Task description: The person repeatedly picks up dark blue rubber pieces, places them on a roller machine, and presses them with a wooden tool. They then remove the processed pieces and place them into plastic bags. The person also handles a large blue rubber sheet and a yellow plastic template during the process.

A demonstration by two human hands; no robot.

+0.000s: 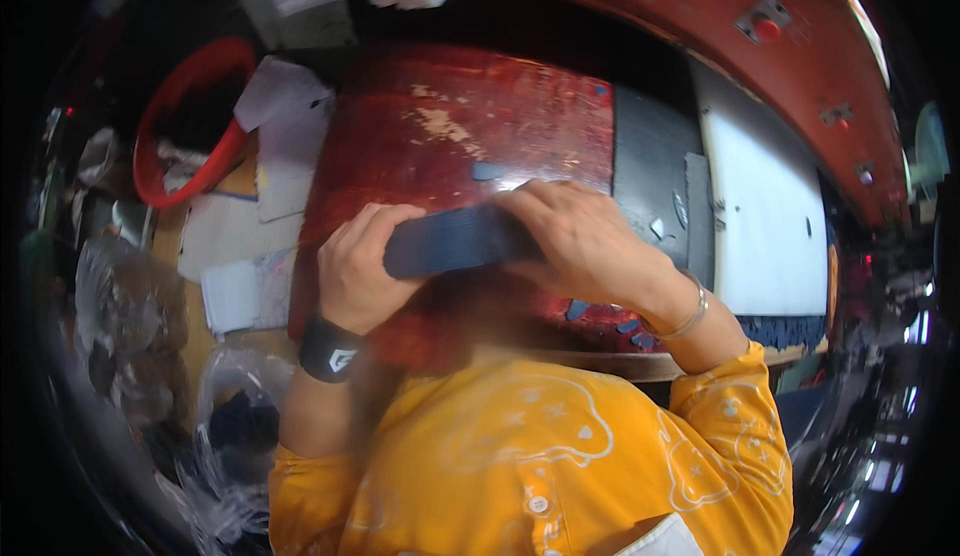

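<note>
Both my hands hold a dark blue stack of thin strips [450, 241], its fine edge lines facing up. It is above a worn red board [385, 141]. My left hand [362, 261], below which a black wristband sits, is closed round the left end. At the other end my right hand [580, 231] is closed too, fingers over the top, with a bangle on that wrist. A small blue piece [487, 171] lies on the board just beyond the stack. Several more blue scraps [577, 309] lie near the board's front edge.
To the right are a black mat [650, 171] and a white board [765, 196]. A red machine beam [700, 1] with a red button crosses the far right. Papers [235, 241], a red-rimmed bin [150, 171] and clear plastic bags [125, 306] stand at left.
</note>
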